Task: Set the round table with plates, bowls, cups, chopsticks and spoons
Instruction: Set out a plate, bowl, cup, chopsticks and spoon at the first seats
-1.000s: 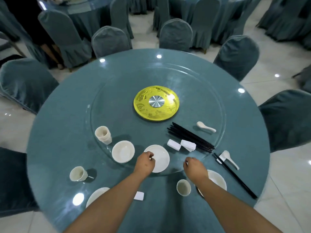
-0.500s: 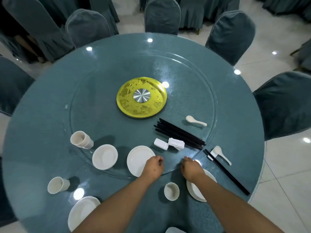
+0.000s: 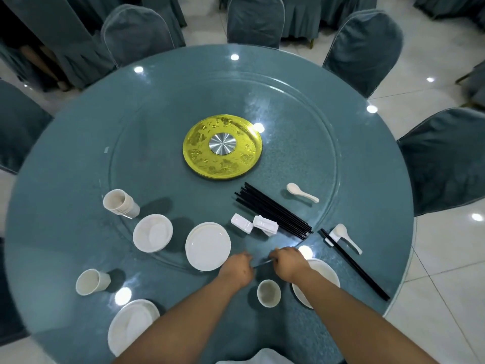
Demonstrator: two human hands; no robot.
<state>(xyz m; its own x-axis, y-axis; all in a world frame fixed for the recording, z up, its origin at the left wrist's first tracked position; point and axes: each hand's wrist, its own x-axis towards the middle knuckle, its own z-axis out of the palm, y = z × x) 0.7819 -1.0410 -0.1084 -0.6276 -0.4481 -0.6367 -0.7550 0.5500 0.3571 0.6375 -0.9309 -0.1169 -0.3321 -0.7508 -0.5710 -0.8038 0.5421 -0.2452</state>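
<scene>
Tableware for the setting is gathered on the near part of the clear glass turntable (image 3: 301, 106) that rides on the round teal table (image 3: 65, 166): a stack of white round plates (image 3: 207, 245), a stack of white bowls (image 3: 152, 233) to its left, a nested stack of cream cups (image 3: 121, 204) lying on its side beyond that, a bundle of black chopsticks (image 3: 273, 210), small white chopstick rests (image 3: 253, 224) and a lone white ceramic spoon (image 3: 301, 192). Keeping the stock on the turntable looks deliberate, so that it can be swung to whichever seat is being laid.

Both hands sit on the turntable's near edge, close together but not touching. The left hand (image 3: 236, 270) has its fingers curled at the rim just beside the plate stack; the right hand (image 3: 287, 264) curls over the edge a little further right. They seem to be gripping the glass to rotate it, though the fingertips are too small to be sure.

On the cloth outside the turntable, one place looks nearly laid: a white plate with a bowl (image 3: 319, 277) under the right forearm, a single cream cup (image 3: 268, 292) beside it, and a pair of black chopsticks (image 3: 354, 264) propped on a rest with a white spoon (image 3: 346, 236). Further left stand another cup (image 3: 90, 281) and another plate with a bowl (image 3: 132, 325), lacking chopsticks and spoon. Seven teal-covered chairs (image 3: 364, 48) ring the table, so most places remain to be set.
</scene>
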